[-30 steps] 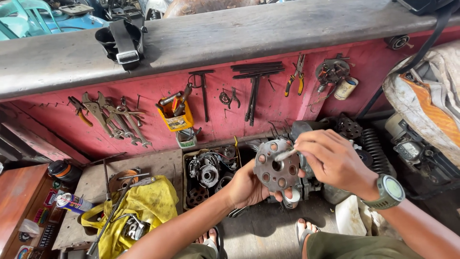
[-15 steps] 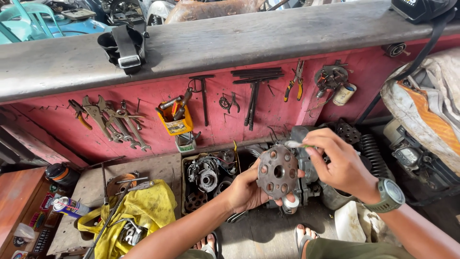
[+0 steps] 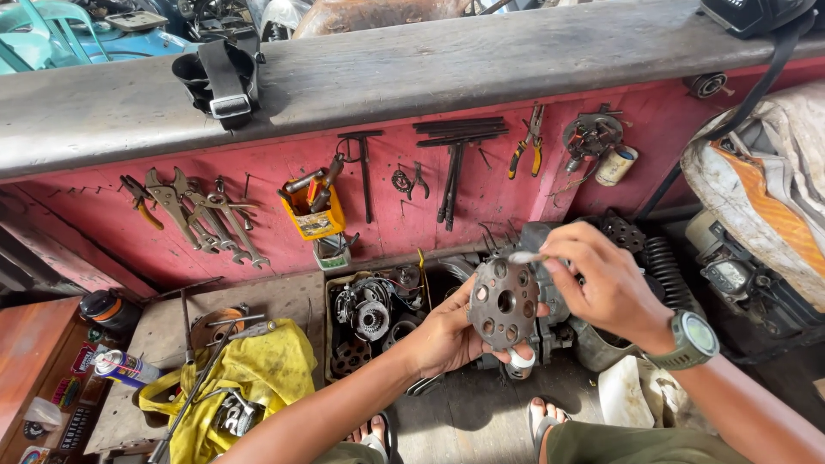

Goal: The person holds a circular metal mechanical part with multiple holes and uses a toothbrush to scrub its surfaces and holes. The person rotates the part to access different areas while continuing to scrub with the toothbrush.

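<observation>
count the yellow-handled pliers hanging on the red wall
1 for sure: the yellow-handled pliers hang right of the dark T-handled tools. An orange-handled pair hangs far left by the wrenches; more may hide in the yellow box.

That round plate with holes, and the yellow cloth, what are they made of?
The round plate in the left hand looks like metal: dull grey-brown, rigid, with clean drilled holes, possibly greasy or rusty. The yellow cloth looks like soft fabric: it lies crumpled, folded and smudged.
</observation>
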